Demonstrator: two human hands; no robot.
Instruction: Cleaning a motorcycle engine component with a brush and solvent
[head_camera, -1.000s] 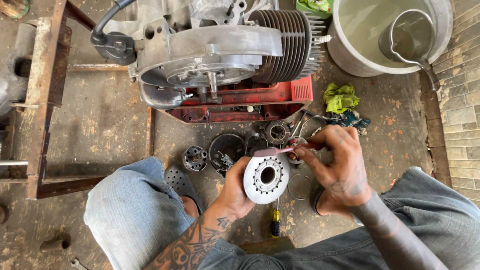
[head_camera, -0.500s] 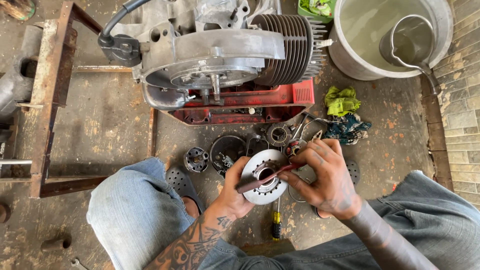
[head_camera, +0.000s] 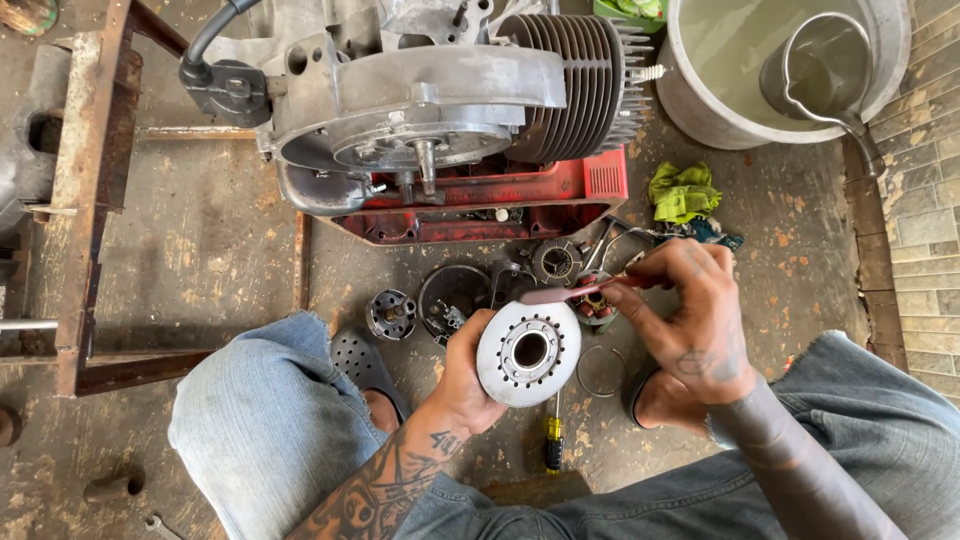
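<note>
**Round metal disc held over a floor crowded with small parts**

A finned engine (head_camera: 440, 110) sits on a red tray (head_camera: 480, 205) on the workshop floor, a grey basin of water (head_camera: 780, 70) to its right. Just below the tray, a person crouching in jeans holds a pale, round metal disc (head_camera: 528, 352) above the concrete, between the knees. The left hand (head_camera: 468, 380) wraps the disc's left rim from behind, fingers closed firmly on it. The right hand (head_camera: 690, 320) pinches a thin reddish tool (head_camera: 575, 292) between thumb and fingertips, its far end lying across the disc's top edge.

The disc could slip, since only one hand grips it, and would likely land among the loose parts (head_camera: 455, 300) and the wire ring (head_camera: 600, 370) on the floor. The tool may also skid off the rim towards the left thumb.

The disc looks clean and bright, with a dark central bore and a ring of small holes around a raised hub.
</note>
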